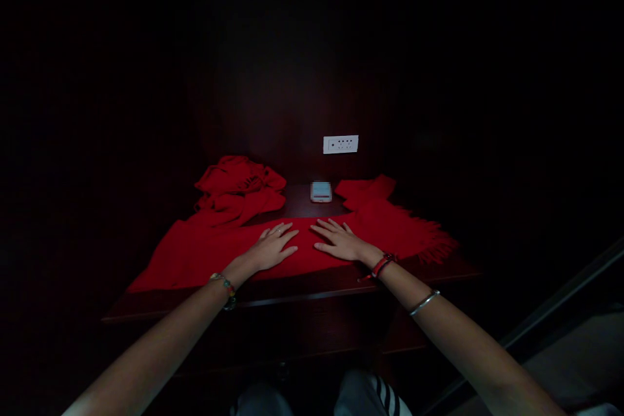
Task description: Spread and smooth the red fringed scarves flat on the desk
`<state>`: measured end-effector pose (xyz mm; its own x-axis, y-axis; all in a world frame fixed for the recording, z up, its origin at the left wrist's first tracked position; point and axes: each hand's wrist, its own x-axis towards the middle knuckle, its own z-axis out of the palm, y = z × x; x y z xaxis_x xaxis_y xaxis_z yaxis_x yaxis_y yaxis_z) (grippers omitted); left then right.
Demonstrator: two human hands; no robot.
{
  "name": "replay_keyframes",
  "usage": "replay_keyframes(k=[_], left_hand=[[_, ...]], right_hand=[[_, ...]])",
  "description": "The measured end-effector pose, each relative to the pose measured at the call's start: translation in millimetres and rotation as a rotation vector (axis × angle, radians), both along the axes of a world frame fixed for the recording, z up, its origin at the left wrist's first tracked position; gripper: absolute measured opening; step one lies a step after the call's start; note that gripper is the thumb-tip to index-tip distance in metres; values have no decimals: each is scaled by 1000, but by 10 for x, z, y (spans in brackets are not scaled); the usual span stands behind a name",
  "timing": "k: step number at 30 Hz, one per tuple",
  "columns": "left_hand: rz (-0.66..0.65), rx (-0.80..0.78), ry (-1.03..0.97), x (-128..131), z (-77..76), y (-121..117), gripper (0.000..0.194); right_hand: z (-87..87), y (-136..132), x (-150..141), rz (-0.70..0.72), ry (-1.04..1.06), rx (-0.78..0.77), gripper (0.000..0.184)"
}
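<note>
A red scarf (195, 259) with a fringed right end lies spread across the dark wooden desk. My left hand (273, 246) rests on it near the middle, palm down with fingers apart. Beside it, my right hand (340, 240) also lies flat on the cloth, fingers spread and pointing inward. Neither hand grips the fabric. At the back left, red cloth is bunched in a heap (238, 185); whether it is one piece with the scarf I cannot tell. Another red fold (368, 190) sits at the back right.
A small pale device with a screen (321, 192) stands at the back of the desk (297, 201). On the wall behind is a white power socket (340, 144). The desk's front edge runs just below my hands, with my knees under it. The surroundings are very dark.
</note>
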<state>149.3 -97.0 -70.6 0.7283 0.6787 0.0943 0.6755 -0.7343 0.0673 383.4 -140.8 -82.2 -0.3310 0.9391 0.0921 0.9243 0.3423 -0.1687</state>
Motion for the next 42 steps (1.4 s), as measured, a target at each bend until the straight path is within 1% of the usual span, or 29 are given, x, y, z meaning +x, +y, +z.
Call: replay_keyframes(k=[2,4,7,10,12,14,16,18,21,24,26,29,32,36,39,42], left_hand=[[30,8,-4,138,-44,-18,51],[64,-30,21,208,-94,-17,50],[91,-69,44,190,-145,-15,52],[128,-78,45,112,-149,-91,53],[98,-62,26,59,-129,-194,55],[12,-38,8,10,-91,-299,56],[-52,-27,13,-31,-35,-358,56],[-42,-11,16,-61,31,-351,55],[-6,36,-11,-102,104,-283,57],[-108,39,-6,-188,113,-284,58],[-167,43,2,-276,106,-331,52],[-155,83,11,-402,129,-391,40],[-176,102,58,-456,190,-410,35],[-200,124,145,-417,257,-457,37],[-200,123,153,-381,270,-470,39],[-184,96,78,-369,253,-341,42]], right_hand=[[-35,-56,-71,11,-21,-20,61],[-73,-88,-85,-2,-45,-28,61],[-106,-112,-24,-8,-51,-27,61],[-103,-164,76,12,-29,30,57],[-79,-232,135,57,11,119,52],[-33,-316,166,123,71,209,47],[28,-394,150,181,121,263,43],[90,-447,82,223,133,271,40],[146,-477,-65,303,91,250,39],[134,-483,-159,377,25,244,34],[115,-487,-165,397,-2,255,31],[121,-492,-138,404,-25,263,29],[163,-496,-142,404,-68,261,29],[183,-504,-203,416,-132,263,28],[170,-498,-255,408,-99,259,31],[177,-434,-309,416,-37,224,34]])
